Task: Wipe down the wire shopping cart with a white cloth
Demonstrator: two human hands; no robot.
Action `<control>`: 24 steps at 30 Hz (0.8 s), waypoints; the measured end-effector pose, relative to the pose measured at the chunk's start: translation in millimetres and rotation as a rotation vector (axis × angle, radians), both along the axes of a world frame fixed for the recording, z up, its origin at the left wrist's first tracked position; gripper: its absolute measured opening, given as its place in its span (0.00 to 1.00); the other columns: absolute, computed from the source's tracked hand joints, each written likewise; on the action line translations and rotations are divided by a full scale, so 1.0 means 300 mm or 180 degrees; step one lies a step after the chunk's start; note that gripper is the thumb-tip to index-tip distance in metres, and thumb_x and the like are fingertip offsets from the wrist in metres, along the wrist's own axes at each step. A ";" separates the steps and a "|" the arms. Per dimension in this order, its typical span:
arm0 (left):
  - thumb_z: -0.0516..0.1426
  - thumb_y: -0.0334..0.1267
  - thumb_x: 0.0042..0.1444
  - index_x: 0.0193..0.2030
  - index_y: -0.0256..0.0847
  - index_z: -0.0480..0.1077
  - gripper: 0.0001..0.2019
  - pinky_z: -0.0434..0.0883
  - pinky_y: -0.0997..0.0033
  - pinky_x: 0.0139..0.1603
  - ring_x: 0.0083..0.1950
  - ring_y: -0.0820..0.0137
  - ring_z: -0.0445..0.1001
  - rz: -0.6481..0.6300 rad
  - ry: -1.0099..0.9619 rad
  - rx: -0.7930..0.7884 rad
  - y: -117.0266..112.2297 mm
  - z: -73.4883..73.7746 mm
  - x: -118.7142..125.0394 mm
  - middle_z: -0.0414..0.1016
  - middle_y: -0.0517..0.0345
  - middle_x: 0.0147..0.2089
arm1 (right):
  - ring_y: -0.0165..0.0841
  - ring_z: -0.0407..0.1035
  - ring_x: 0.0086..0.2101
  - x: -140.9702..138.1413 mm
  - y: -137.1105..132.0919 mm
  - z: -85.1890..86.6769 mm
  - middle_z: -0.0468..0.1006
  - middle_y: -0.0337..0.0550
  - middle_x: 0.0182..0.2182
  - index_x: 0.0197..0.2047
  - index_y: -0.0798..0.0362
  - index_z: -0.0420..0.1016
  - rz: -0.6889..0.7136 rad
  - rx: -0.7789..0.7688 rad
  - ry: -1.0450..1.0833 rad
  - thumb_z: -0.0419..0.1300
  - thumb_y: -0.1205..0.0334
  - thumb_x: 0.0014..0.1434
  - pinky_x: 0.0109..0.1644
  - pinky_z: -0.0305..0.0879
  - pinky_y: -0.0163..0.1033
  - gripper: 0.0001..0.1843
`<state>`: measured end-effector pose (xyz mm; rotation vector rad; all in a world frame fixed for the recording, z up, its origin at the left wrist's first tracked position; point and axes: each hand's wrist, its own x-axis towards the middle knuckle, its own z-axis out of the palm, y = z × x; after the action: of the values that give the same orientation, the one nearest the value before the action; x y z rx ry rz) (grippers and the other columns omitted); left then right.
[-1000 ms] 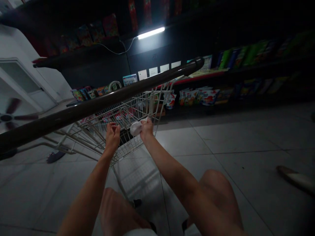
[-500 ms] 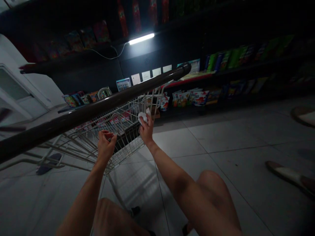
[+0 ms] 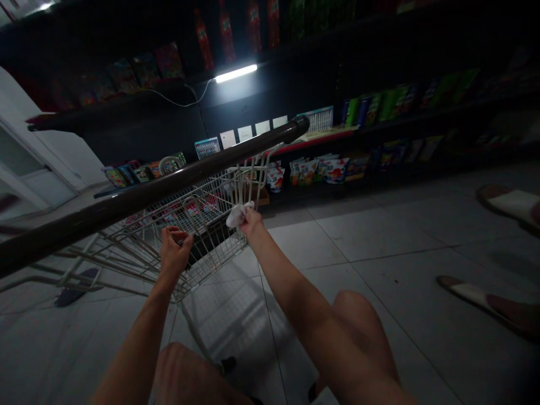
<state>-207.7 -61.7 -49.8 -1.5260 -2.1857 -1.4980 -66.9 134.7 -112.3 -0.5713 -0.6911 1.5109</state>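
Observation:
A wire shopping cart (image 3: pixel 215 242) with a long dark handle bar (image 3: pixel 169 185) stands tilted across the view before me. My right hand (image 3: pixel 252 221) pinches a crumpled white cloth (image 3: pixel 238 215) against the wires at the cart's right corner. Whether it is fabric or tissue is hard to tell. On the left, my left hand (image 3: pixel 175 247) has its fingers curled around the wires at the near end of the basket. The exact contact of those fingertips is partly hidden.
Dark shelves carry snack bags (image 3: pixel 335 169), red bottles (image 3: pixel 226 34) and green packs (image 3: pixel 386 105). A lit tube lamp (image 3: pixel 236 73) hangs under one shelf. At right, another person's sandalled feet (image 3: pixel 510 205) stand on the tiled floor (image 3: pixel 312 242). A dark shoe (image 3: pixel 76 287) shows behind the cart.
My right hand has moved down and slightly left with the cloth, which now spreads out more to the left of the fingers. My left hand keeps its place on the cart. The view has shifted slightly.

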 end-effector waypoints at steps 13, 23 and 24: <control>0.63 0.46 0.44 0.44 0.45 0.58 0.24 0.74 0.52 0.51 0.42 0.62 0.79 -0.0359 -0.0374 0.0131 -0.031 -0.007 -0.016 0.74 0.59 0.37 | 0.41 0.48 0.69 0.174 0.053 0.081 0.56 0.45 0.68 0.58 0.49 0.73 -0.2133 0.2884 -0.3033 0.51 0.73 0.60 0.74 0.46 0.55 0.25; 0.65 0.45 0.42 0.45 0.45 0.59 0.25 0.73 0.55 0.50 0.42 0.63 0.78 -0.0280 -0.0405 0.0159 -0.042 -0.011 -0.009 0.75 0.59 0.38 | 0.39 0.63 0.59 0.144 -0.048 -0.312 0.76 0.45 0.53 0.40 0.53 0.81 -0.0136 0.1307 -0.2275 0.57 0.73 0.46 0.69 0.55 0.44 0.18; 0.65 0.45 0.42 0.45 0.45 0.59 0.25 0.73 0.55 0.50 0.42 0.63 0.78 -0.0258 -0.0388 0.0163 -0.044 -0.012 -0.009 0.75 0.59 0.38 | 0.39 0.67 0.56 0.155 -0.060 -0.317 0.79 0.45 0.48 0.37 0.53 0.80 -0.0033 0.1105 -0.2199 0.58 0.72 0.45 0.67 0.59 0.44 0.16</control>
<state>-210.6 -74.8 -53.5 -1.5642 -2.1543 -1.7008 -20.3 116.7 -207.3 -0.8298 -1.4442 1.1300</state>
